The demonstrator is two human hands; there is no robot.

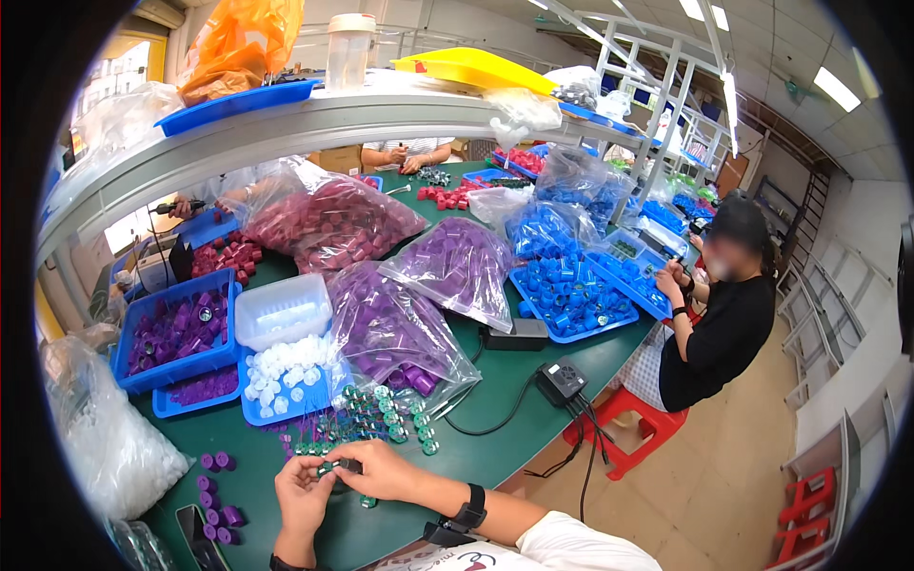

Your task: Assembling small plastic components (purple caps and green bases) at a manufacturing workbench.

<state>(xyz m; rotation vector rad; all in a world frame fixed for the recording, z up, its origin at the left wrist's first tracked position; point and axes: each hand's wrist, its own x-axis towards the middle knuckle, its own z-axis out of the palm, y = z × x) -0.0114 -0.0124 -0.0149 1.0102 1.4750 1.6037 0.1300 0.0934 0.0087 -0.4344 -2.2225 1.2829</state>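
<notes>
Close together at the near edge of the table, my left hand (301, 497) and my right hand (383, 472) meet over a small green part (327, 467), which looks like a small circuit board. My left thumb and fingers pinch it. A small dark piece (350, 465) sits in the closed fingers of my right hand; its kind is too small to tell. Just beyond my hands lies a cluster of small round green circuit boards (386, 407) with thin wires. Left of my left hand stand several purple caps (209, 500), near a phone (197, 538).
Blue trays of purple caps (176, 333) and white translucent pieces (286, 371), plus bags of purple (457, 266) and red caps (338, 224), crowd the green table (495, 400). A black power adapter (562, 381) trails cables over the right edge. A co-worker (719, 314) sits at right; a shelf (381, 95) spans above.
</notes>
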